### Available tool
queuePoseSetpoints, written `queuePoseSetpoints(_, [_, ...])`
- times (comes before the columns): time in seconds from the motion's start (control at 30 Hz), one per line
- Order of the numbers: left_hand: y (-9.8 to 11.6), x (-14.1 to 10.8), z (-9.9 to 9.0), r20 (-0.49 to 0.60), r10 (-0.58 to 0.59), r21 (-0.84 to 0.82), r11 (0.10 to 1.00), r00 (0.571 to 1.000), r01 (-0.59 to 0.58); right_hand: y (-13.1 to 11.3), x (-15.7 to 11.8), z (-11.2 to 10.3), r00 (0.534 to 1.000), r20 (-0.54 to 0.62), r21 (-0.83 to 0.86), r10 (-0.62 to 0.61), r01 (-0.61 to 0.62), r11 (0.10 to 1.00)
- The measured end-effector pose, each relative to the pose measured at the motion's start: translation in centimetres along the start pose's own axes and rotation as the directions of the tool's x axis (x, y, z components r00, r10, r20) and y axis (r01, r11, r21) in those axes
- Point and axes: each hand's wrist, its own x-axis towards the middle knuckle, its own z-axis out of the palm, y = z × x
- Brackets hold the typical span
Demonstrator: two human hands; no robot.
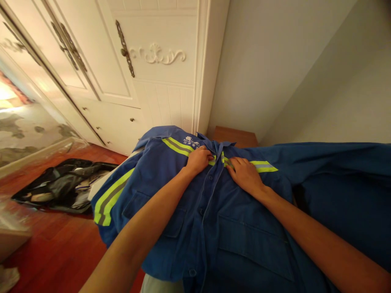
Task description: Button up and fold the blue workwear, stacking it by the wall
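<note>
A blue work jacket (244, 219) is spread out front side up, with yellow and grey reflective bands and white lettering on the chest. Its collar points away from me, and the button placket runs down the middle. My left hand (199, 160) has its fingers curled on the cloth beside the placket, just below the lettering, gripping the jacket. On the other side of the placket, my right hand (245, 174) lies over the chest band, thumb apart from the fingers, touching the cloth. The jacket's right-hand sleeve reaches out of view.
White wardrobe doors (165, 44) with dark metal handles stand ahead, beside a plain wall (259, 57). A brown wooden piece (235, 135) sits behind the collar. An open black suitcase (65, 185) with clothes lies on the red wooden floor (61, 248) at left.
</note>
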Motion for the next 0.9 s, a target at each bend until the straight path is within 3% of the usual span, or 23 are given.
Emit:
queuePoseSetpoints(0.1, [0.0, 0.2, 0.2, -0.027, 0.008, -0.020, 1.000, 1.000, -0.009, -0.3, 0.3, -0.3, 0.993, -0.119, 0.114, -0.009, 0.023, 0.993])
queuePoseSetpoints(0.2, [-0.1, 0.5, 0.3, -0.048, 0.042, -0.019, 0.999, 0.998, -0.043, -1.2, 0.7, -0.9, 0.973, -0.216, 0.268, -0.082, 0.140, 0.953])
queuePoseSetpoints(0.3, [-0.2, 0.6, 0.3, -0.079, 0.090, 0.032, 0.996, 0.993, -0.088, -2.1, 0.8, -1.1, 0.969, -0.182, 0.375, -0.166, 0.225, 0.899])
queuePoseSetpoints(0.37, [-0.1, 0.5, 0.4, -0.110, 0.110, 0.069, 0.992, 0.988, -0.102, -2.4, 0.8, -1.1, 0.976, -0.107, 0.394, -0.189, 0.216, 0.893])
queuePoseSetpoints(0.47, [0.0, 0.5, 0.5, -0.149, 0.114, 0.087, 0.991, 0.982, -0.101, -2.1, 0.9, -0.8, 0.995, -0.028, 0.417, -0.098, 0.101, 0.903])
queuePoseSetpoints(0.57, [0.1, 0.4, 0.7, -0.151, 0.111, 0.080, 0.992, 0.982, -0.100, -1.6, 1.8, -0.6, 0.997, 0.034, 0.520, 0.066, -0.074, 0.851])
queuePoseSetpoints(0.73, [0.1, 0.3, 0.6, -0.113, 0.110, 0.044, 0.993, 0.987, -0.106, -1.2, 4.3, 0.4, 0.941, 0.211, 0.641, 0.263, -0.337, 0.690])
queuePoseSetpoints(0.9, [-0.3, -0.1, -0.3, 0.011, 0.160, -0.044, 0.986, 0.987, -0.160, -1.5, 4.9, 1.7, 0.932, 0.138, 0.723, 0.335, -0.326, 0.609])
